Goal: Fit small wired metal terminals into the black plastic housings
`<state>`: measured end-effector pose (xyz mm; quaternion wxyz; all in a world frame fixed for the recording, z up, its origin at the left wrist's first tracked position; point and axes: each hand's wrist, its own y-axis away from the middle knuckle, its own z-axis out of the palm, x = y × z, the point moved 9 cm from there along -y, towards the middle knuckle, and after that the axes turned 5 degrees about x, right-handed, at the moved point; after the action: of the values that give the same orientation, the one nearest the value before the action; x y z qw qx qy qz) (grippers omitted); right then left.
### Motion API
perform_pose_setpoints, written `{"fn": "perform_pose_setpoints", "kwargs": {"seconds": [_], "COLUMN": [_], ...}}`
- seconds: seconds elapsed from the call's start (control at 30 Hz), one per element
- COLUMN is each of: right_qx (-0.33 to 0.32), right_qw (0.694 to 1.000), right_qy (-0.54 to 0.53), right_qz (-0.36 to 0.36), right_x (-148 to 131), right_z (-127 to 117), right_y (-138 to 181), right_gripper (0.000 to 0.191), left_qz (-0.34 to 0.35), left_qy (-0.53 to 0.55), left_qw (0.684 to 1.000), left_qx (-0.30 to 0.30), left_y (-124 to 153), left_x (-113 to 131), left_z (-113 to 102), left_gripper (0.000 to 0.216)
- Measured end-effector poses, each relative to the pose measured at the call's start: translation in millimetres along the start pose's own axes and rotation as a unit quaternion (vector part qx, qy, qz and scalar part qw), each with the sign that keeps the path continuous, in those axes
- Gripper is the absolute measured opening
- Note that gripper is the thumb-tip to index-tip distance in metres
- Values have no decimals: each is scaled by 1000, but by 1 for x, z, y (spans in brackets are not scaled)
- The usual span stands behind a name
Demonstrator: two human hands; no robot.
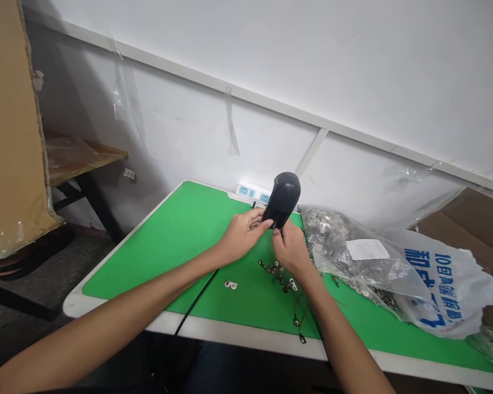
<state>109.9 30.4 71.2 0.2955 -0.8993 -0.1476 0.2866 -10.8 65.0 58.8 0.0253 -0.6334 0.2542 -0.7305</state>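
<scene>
So, green matte worktop [181, 241], white rim, against a plain white wall [312, 65]. Left hand [240, 235] and right hand [290, 249] both grip a smooth, rounded black device [285, 197] mid-worktop, above small shiny metal bits [276, 271]. Crinkly plastic bag [394, 262] to the right.

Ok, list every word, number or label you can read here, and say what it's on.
"10", then small blue Chinese characters too blurred to read: white plastic bag, printed sideways.
Larger blue characters on that bag: creased, unreadable.
White label on the clear bag of metal parts: too blurred.
Black device: no legible markings.
</scene>
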Motion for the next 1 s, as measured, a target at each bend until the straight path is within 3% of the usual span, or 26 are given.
{"fn": "perform_pose_setpoints", "kwargs": {"seconds": [0.2, 0.6, 1.0], "right_qx": [-20, -43, -44], "right_qw": [999, 993, 975], "right_qy": [-25, -95, -208], "right_qz": [11, 58, 65], "right_x": [-2, 1, 15], "right_z": [0, 1, -1], "right_y": [-1, -5, -13], "right_gripper": [30, 29, 25], "left_qz": [-29, -41, -81], "left_qy": [48, 51, 65], "left_qw": [998, 998, 994], "left_qx": [-3, 7, -34], "left_y": [-3, -1, 0], "left_x": [-8, -11, -16], "left_z": [0, 0, 6], "left_gripper": [49, 43, 57]}}
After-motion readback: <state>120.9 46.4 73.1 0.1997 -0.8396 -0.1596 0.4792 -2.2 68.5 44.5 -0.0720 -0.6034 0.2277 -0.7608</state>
